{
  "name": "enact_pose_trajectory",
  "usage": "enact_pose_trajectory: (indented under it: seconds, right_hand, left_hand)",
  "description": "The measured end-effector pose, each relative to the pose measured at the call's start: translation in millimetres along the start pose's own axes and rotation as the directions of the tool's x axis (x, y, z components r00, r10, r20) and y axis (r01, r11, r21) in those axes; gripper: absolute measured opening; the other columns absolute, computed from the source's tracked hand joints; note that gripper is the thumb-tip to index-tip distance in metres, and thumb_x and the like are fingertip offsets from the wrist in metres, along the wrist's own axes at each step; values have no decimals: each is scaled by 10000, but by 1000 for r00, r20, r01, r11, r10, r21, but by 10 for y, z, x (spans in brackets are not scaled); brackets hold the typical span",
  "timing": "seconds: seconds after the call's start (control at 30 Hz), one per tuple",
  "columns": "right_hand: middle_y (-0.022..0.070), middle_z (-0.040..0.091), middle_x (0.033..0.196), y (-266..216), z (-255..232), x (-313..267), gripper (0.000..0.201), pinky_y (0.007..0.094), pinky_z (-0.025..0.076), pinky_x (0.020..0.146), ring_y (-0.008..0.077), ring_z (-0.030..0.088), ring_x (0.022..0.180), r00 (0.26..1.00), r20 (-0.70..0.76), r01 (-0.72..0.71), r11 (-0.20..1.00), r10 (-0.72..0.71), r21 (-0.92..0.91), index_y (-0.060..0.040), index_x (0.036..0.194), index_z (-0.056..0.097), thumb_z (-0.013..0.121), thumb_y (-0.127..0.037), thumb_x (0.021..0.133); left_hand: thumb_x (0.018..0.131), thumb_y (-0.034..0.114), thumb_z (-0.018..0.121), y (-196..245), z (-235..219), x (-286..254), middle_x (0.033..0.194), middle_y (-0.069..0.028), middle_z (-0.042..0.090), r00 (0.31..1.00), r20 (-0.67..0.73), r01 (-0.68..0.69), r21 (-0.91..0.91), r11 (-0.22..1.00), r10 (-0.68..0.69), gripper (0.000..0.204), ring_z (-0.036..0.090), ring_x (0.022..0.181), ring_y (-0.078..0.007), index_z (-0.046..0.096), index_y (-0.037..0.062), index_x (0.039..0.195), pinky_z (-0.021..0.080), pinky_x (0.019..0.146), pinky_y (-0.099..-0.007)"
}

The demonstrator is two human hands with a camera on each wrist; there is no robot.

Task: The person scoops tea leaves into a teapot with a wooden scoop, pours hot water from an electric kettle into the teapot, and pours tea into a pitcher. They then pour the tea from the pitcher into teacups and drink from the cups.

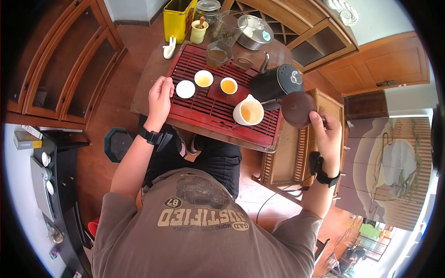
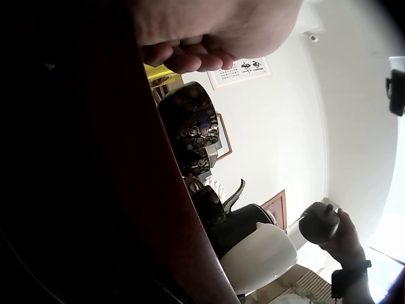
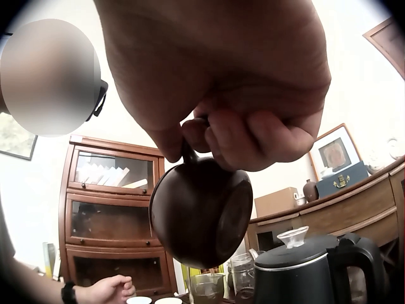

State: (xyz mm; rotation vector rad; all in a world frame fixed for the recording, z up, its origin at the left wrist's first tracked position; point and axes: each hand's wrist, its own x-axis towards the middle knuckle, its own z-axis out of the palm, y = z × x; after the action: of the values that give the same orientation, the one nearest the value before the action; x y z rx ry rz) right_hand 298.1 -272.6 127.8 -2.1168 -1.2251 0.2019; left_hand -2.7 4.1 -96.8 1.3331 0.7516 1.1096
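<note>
By its handle, my right hand grips a dark brown clay teapot. The teapot is raised and tilted, its spout pointing at a white pitcher with some amber tea inside. That pitcher stands on a red slatted tea tray. Farther left on the tray are three small white cups: one with amber tea, one with paler tea, and a very bright one. At the tray's left edge, my left hand rests with fingers loosely curled and holding nothing; its curled fingers show in the left wrist view.
A black kettle stands right behind the pitcher, close to the teapot. Behind the tray are a glass vessel, a round metal container, a glass jar and a yellow tin. A white figurine sits at the left corner.
</note>
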Motion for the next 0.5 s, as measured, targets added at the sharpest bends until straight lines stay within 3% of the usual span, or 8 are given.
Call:
enact_pose_trajectory:
  seconds: [0.27, 0.37, 0.43, 0.5]
  right_hand:
    - [-36, 437, 614, -60, -15, -18, 417, 269, 290, 552, 53, 368, 624, 999, -16, 29, 999, -28, 46, -13, 756, 575, 751, -307, 993]
    - [-2, 476, 634, -73, 47, -31, 408, 285, 320, 558, 81, 394, 625, 998, -25, 60, 998, -60, 33, -7, 769, 578, 760, -301, 984]
    - [55, 519, 667, -76, 109, -25, 390, 309, 359, 571, 138, 422, 618, 988, -6, 153, 987, -153, -46, 4, 786, 586, 777, -286, 964]
    - [76, 522, 677, 2, 186, -42, 377, 320, 374, 578, 167, 437, 619, 991, 33, 130, 991, -129, -35, 8, 795, 592, 783, -276, 954]
  left_hand:
    - [1108, 187, 504, 18, 24, -2, 745, 21, 484, 1000, -10, 25, -13, 1000, -25, 323, 432, 707, -70, 533, 56, 813, 363, 666, -248]
    - [1106, 217, 528, -35, -4, 7, 775, 29, 518, 1000, 7, 5, -32, 999, -4, 312, 458, 711, -50, 563, 45, 848, 388, 660, -227]
    - [1106, 217, 528, -46, -8, 7, 778, 30, 519, 1000, 10, 4, -31, 1000, -4, 308, 458, 711, -49, 566, 45, 853, 388, 660, -226]
    - [1105, 216, 528, -27, -3, 1, 780, 29, 521, 1000, 11, 3, -31, 999, -3, 307, 459, 712, -48, 566, 45, 854, 389, 662, -226]
